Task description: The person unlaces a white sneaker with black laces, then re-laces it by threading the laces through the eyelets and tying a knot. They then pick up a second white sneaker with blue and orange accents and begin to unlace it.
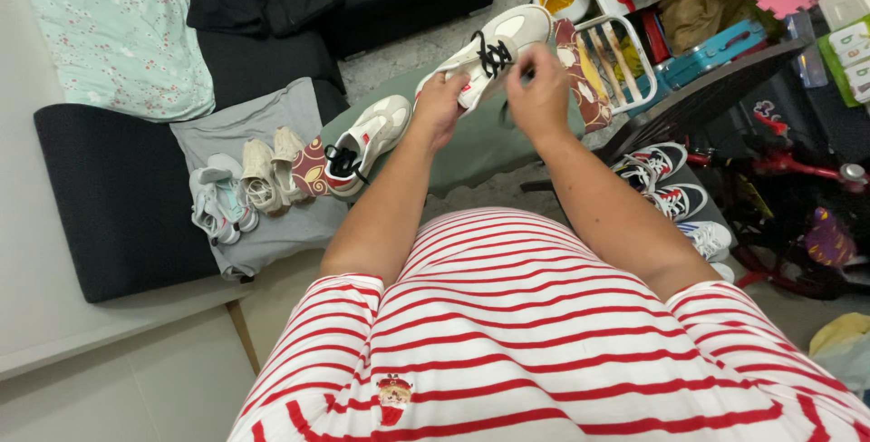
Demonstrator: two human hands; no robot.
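I hold a white sneaker with black laces up in front of me. My left hand grips its heel end from below. At the laces, my right hand has its fingers pinched on a black lace. The matching white sneaker with black laces lies on a green cloth just left of my left arm.
Several small pale shoes sit in a row on a grey cloth over a black mat. More sneakers lie on the floor at right, near a dark chair, a red ride-on toy and cluttered toy boxes.
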